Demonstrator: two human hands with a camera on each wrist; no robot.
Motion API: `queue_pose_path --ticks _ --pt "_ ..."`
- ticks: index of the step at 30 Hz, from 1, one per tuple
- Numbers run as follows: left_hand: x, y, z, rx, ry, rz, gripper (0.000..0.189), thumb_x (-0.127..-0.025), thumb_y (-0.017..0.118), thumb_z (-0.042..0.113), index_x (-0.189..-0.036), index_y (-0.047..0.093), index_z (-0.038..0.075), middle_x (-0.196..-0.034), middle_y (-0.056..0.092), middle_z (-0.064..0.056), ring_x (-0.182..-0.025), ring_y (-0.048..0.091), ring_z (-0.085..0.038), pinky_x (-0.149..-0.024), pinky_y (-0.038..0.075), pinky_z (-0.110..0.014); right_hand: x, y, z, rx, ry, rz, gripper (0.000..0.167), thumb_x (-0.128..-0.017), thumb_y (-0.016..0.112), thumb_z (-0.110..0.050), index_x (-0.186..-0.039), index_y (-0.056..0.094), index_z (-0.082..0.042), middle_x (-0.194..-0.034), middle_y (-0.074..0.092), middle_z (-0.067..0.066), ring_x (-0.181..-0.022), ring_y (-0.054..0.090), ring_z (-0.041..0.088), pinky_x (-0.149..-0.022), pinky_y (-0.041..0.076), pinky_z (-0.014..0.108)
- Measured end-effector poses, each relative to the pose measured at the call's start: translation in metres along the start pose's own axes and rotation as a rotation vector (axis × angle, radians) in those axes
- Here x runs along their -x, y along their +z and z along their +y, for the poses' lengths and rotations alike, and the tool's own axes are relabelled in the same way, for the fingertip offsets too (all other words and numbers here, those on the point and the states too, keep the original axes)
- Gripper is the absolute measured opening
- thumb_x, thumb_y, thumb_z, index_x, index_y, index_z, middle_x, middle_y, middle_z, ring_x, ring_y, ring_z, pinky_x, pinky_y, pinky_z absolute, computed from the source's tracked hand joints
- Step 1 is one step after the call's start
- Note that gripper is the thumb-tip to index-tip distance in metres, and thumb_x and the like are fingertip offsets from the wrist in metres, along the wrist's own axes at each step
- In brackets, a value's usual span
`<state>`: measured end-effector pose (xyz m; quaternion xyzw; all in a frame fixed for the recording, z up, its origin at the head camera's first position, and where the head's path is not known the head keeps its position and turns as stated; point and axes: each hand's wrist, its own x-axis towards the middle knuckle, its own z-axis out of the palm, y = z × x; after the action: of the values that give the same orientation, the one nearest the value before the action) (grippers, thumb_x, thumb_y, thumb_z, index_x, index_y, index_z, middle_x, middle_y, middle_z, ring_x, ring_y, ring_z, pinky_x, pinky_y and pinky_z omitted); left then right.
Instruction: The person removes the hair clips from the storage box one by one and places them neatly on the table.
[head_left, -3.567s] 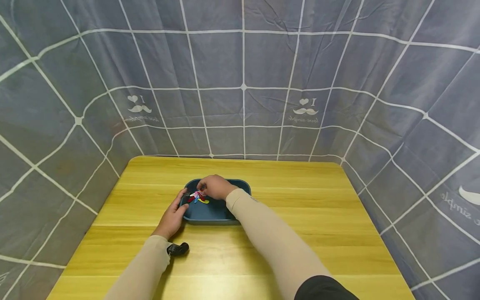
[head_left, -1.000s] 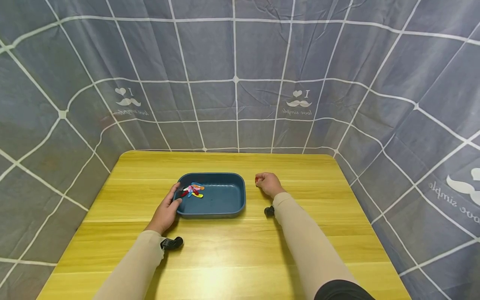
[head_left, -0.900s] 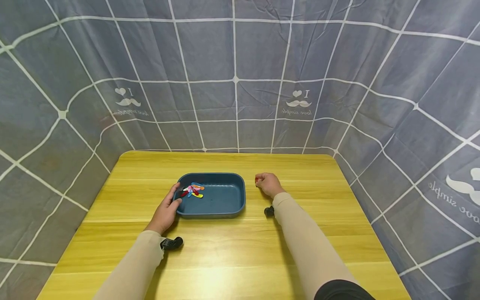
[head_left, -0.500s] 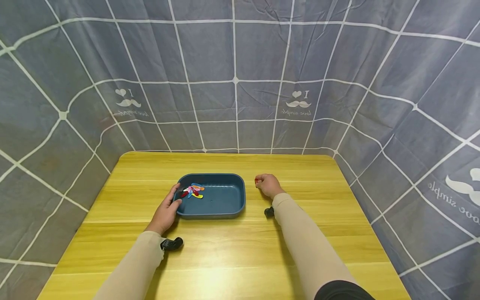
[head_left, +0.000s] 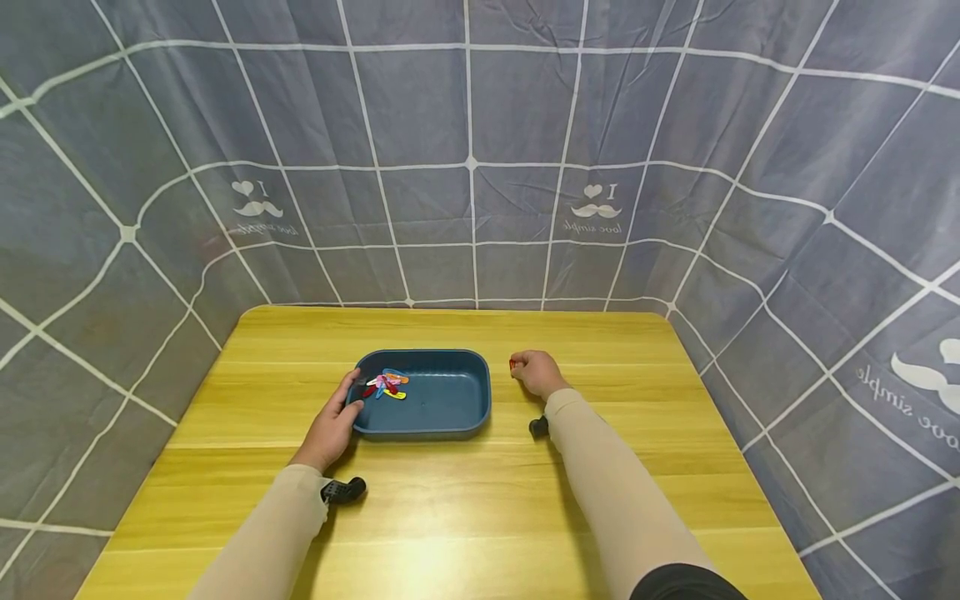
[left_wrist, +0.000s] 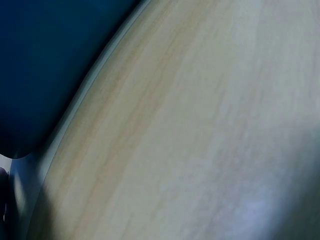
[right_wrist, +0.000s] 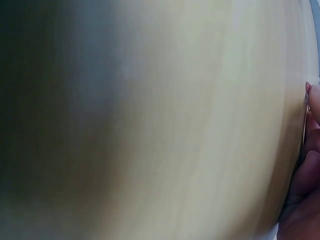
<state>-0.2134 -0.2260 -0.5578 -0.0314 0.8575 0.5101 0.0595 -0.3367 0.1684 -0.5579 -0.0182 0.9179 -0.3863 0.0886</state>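
My left hand [head_left: 330, 427] holds the left end of a dark blue tray [head_left: 442, 435], its thumb over the rim. Inside the tray's left part lies a small pile of snap hair clips [head_left: 393, 395] in yellow, blue, pink, red, orange and white. To the right of the tray, my right hand [head_left: 537, 372] pinches a small red hair clip [head_left: 512, 363] low over the table, most of it covered by the fingers. In the right wrist view only the edge of that hand's curled fingers [right_wrist: 307, 175] shows. The left wrist view has the tray's wall [left_wrist: 50, 60] at upper left.
A wood-grain table [head_left: 450, 517] carries the tray. Grey curtains [head_left: 420, 117] with white grid lines stand around its back and sides. Black wrist cameras sit below each hand, the left one [head_left: 345, 491] and the right one [head_left: 538, 427].
My right hand has come out of the tray, away from the clip pile, to the table on the right with a red hair clip. Over the last second both hands stay almost still.
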Motion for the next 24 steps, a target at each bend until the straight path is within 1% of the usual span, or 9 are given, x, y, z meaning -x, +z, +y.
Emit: queue_pose_path --ticks 5,11,16,22,24 --pt "0.0 0.0 -0.002 0.009 -0.001 0.005 0.062 -0.113 0.041 0.03 -0.169 0.018 0.04 -0.178 0.014 -0.009 -0.164 0.014 -0.041 -0.13 0.014 -0.065 0.0 0.001 -0.002 -0.016 0.006 0.0 0.037 -0.1 0.071 -0.01 -0.136 0.07 -0.002 -0.133 0.073 0.016 -0.132 0.064 0.034 -0.114 0.05 0.045" --pt "0.0 -0.002 -0.001 0.017 -0.007 0.002 0.061 -0.113 0.041 0.03 -0.169 0.018 0.04 -0.178 0.013 -0.008 -0.164 0.012 -0.039 -0.131 0.012 -0.064 -0.001 0.003 -0.002 -0.028 0.0 0.001 0.038 -0.099 0.072 -0.01 -0.136 0.07 -0.002 -0.133 0.073 0.016 -0.131 0.064 0.033 -0.113 0.051 0.045" --pt "0.001 -0.001 -0.002 0.01 0.006 0.008 0.061 -0.113 0.041 0.03 -0.169 0.019 0.039 -0.178 0.014 -0.009 -0.164 0.013 -0.041 -0.13 0.014 -0.065 -0.001 0.002 0.002 -0.047 -0.008 -0.008 0.04 -0.1 0.071 -0.013 -0.138 0.069 -0.003 -0.136 0.071 0.016 -0.133 0.063 0.034 -0.112 0.052 0.046" --pt "-0.001 0.001 -0.003 0.013 0.02 0.007 0.062 -0.113 0.041 0.029 -0.169 0.019 0.038 -0.178 0.014 -0.011 -0.163 0.014 -0.043 -0.13 0.015 -0.066 -0.001 -0.005 0.006 -0.068 -0.04 -0.007 0.043 -0.101 0.068 -0.014 -0.142 0.065 -0.003 -0.139 0.069 0.017 -0.128 0.064 0.035 -0.108 0.053 0.047" --pt "-0.001 0.002 -0.003 0.018 0.021 0.006 0.061 -0.113 0.041 0.029 -0.169 0.019 0.038 -0.178 0.014 -0.01 -0.163 0.014 -0.042 -0.13 0.014 -0.065 -0.001 -0.008 0.003 -0.074 -0.049 -0.001 0.043 -0.103 0.066 -0.016 -0.144 0.064 -0.003 -0.133 0.071 0.017 -0.121 0.066 0.035 -0.103 0.055 0.046"
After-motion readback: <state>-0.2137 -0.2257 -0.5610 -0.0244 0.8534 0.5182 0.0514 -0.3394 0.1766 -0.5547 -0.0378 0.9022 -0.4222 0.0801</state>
